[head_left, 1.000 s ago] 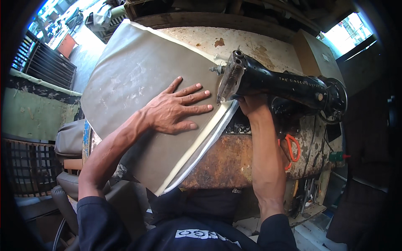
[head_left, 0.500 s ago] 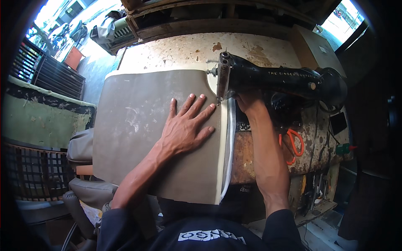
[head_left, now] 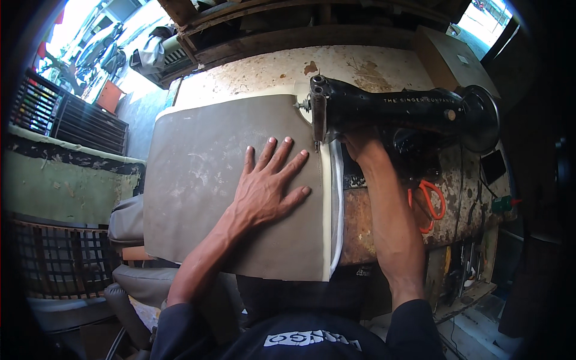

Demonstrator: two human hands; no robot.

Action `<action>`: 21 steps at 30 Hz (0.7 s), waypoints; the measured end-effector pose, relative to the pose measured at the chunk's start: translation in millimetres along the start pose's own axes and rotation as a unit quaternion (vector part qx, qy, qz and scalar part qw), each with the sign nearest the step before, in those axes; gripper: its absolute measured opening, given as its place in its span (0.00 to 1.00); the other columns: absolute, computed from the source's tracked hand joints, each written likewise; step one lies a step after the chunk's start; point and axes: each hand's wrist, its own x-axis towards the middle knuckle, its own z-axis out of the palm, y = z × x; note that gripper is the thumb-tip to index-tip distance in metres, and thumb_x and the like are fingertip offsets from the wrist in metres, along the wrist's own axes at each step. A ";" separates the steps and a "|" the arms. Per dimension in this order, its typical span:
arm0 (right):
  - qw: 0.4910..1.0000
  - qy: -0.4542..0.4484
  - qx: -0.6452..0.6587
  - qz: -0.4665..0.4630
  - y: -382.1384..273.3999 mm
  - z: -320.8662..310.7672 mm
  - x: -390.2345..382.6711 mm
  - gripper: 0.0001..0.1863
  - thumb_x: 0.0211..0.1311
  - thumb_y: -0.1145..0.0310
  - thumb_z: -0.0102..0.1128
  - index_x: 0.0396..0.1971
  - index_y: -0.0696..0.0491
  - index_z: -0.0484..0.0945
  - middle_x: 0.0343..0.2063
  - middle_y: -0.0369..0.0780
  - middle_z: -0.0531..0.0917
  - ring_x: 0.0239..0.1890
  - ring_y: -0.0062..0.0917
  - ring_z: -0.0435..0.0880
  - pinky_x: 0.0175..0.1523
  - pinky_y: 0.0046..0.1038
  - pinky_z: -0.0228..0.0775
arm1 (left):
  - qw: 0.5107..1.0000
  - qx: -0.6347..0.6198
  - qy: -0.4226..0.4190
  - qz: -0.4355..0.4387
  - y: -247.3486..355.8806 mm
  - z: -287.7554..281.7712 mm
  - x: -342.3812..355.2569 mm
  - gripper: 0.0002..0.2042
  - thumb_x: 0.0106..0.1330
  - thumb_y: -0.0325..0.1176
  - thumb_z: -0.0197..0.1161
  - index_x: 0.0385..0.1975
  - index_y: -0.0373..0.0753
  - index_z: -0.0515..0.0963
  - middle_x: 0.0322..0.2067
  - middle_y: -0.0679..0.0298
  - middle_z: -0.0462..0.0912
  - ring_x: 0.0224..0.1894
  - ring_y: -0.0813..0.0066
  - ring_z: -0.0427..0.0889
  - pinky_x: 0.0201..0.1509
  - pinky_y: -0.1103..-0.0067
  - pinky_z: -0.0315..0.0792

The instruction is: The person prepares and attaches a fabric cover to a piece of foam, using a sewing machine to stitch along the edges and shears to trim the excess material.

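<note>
A large grey-brown sheet [head_left: 204, 162], which looks like vinyl with a cream foam backing, lies on the sewing table. My left hand [head_left: 267, 180] is spread flat on it, fingers apart, fingertips just left of the needle area [head_left: 317, 145]. The sheet's right edge runs under the head of a black sewing machine [head_left: 390, 111]. Along that edge show a cream strip [head_left: 327, 228] and a white border [head_left: 338, 234]. My right hand [head_left: 363, 144] reaches beneath the machine's arm, just right of the edge; its fingers are hidden there.
Orange-handled scissors [head_left: 433, 204] lie right of my right forearm. A dark flat device [head_left: 493, 167] and a green bottle [head_left: 503, 204] with a red tip are at the table's right. Grey upholstered pieces [head_left: 129, 222] sit at the left. A wooden shelf [head_left: 288, 42] stands behind the table.
The sheet has moved a little away from me along the machine, its near edge now farther off. My left hand stays flat on it. The whole view has shifted slightly.
</note>
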 end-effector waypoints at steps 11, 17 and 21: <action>1.000 0.004 -0.002 0.004 3.0 -4.7 5.1 0.16 0.66 0.78 0.61 0.51 0.47 0.79 0.35 0.29 0.80 0.28 0.14 0.74 0.29 0.22 0.68 | 1.000 0.005 0.000 0.007 8.1 -3.1 2.5 0.38 0.72 0.67 0.54 0.78 0.59 0.60 0.80 0.56 0.51 0.82 0.43 0.44 0.80 0.39 0.32; 0.999 0.045 -0.030 0.009 1.3 5.5 -4.1 0.14 0.66 0.79 0.62 0.48 0.48 0.79 0.33 0.30 0.79 0.28 0.13 0.74 0.28 0.21 0.66 | 0.999 0.018 -0.023 0.017 10.0 -0.6 -3.3 0.39 0.70 0.68 0.54 0.79 0.59 0.60 0.81 0.56 0.51 0.82 0.43 0.44 0.78 0.36 0.34; 1.000 -0.010 -0.002 -0.020 2.6 -5.0 2.4 0.13 0.66 0.77 0.63 0.48 0.48 0.79 0.32 0.30 0.79 0.25 0.14 0.73 0.27 0.20 0.64 | 1.000 0.012 -0.015 0.021 14.0 -4.0 -1.2 0.39 0.70 0.68 0.54 0.78 0.58 0.60 0.81 0.57 0.51 0.82 0.43 0.45 0.78 0.34 0.35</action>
